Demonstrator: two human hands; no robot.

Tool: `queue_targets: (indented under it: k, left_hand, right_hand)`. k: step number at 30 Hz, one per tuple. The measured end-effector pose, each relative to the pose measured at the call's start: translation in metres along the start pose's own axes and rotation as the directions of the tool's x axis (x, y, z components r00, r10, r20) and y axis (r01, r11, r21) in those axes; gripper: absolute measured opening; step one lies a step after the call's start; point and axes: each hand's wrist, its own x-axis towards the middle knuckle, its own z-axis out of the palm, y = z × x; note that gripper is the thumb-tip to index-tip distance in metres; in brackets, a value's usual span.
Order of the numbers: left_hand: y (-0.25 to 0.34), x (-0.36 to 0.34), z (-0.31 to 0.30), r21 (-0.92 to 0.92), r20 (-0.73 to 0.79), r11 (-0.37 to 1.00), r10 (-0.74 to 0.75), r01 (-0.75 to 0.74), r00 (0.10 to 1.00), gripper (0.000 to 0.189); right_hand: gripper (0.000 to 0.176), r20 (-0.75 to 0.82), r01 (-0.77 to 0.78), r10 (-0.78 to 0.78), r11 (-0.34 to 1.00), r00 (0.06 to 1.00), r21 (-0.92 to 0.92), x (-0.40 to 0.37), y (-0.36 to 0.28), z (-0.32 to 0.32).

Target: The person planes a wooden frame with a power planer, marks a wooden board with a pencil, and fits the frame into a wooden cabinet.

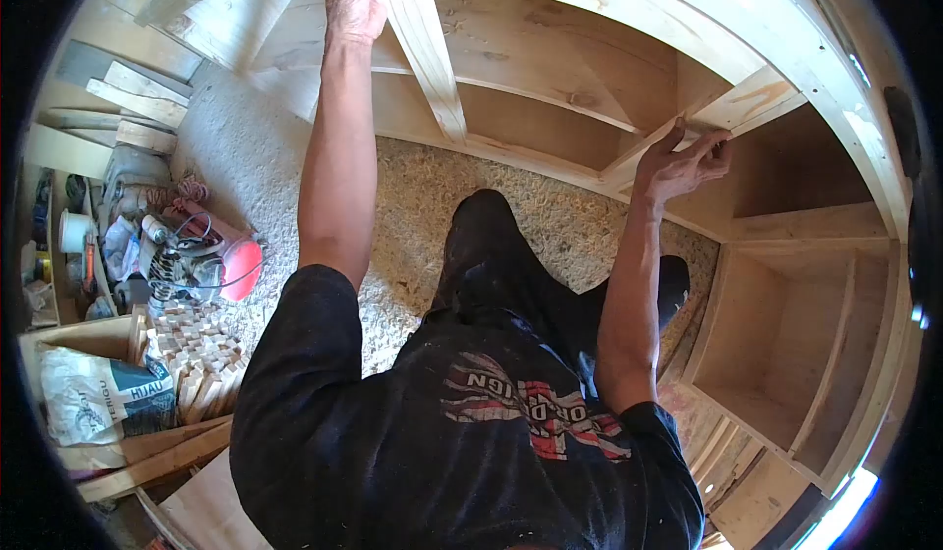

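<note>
A curved wooden cabinet frame (pixel 550 59) with open compartments stands in front of me. My left hand (pixel 356 5) is raised at the top edge of view, beside a pale wooden upright (pixel 424 54). Its fingers are bent and partly cut off; a small thing seems to be between them, too small to name. My right hand (pixel 680 165) is at the front edge of a wooden divider (pixel 742 103) between two compartments, thumb and fingers curled around that edge.
At the left lie tools and a red-pink rounded object (pixel 242 269) with a cable. Small wood blocks (pixel 201 354) are piled near a printed bag (pixel 103 398). Another open cabinet box (pixel 761 334) stands at the right. Rough concrete floor (pixel 413 196) lies below.
</note>
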Motion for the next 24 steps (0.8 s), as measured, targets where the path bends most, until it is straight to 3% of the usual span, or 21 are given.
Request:
queue_targets:
  k: [3,9,12,18,21,23,24]
  left_hand:
    - [0.000,-0.002,0.003,0.037,-0.050,0.999,0.013,-0.011,0.999,0.039]
    - [0.000,-0.001,-0.001,0.014,-0.009,1.000,0.018,-0.018,1.000,0.044]
    - [0.006,0.004,-0.012,-0.026,-0.076,0.994,-0.109,0.108,0.991,0.033]
    - [0.010,-0.005,0.002,-0.064,-0.015,0.994,-0.089,0.088,0.996,0.030]
    - [0.009,-0.010,-0.005,-0.077,-0.043,0.992,-0.102,0.098,0.994,0.034]
    - [0.016,-0.018,-0.027,0.086,0.065,0.993,-0.092,0.086,0.994,0.036]
    - [0.012,-0.019,-0.056,0.045,0.018,0.997,-0.071,0.070,0.997,0.044]
  right_hand:
    - [0.082,-0.005,-0.015,0.015,0.998,1.000,-0.060,0.002,0.000,0.003]
    - [0.078,0.010,-0.009,0.009,0.999,1.000,-0.045,0.002,-0.004,-0.003]
    - [0.076,0.000,-0.057,0.057,0.998,0.998,0.001,0.003,-0.006,-0.003]
    - [0.075,0.041,-0.175,0.175,0.984,0.984,-0.008,0.006,-0.017,-0.008]
    - [0.072,-0.037,-0.223,0.227,0.971,0.973,0.092,0.005,-0.013,-0.011]
    - [0.066,0.027,-0.311,0.317,0.906,0.948,0.287,0.003,-0.007,-0.023]
    - [0.061,0.151,-0.427,0.401,0.821,0.904,0.378,-0.012,0.007,-0.015]
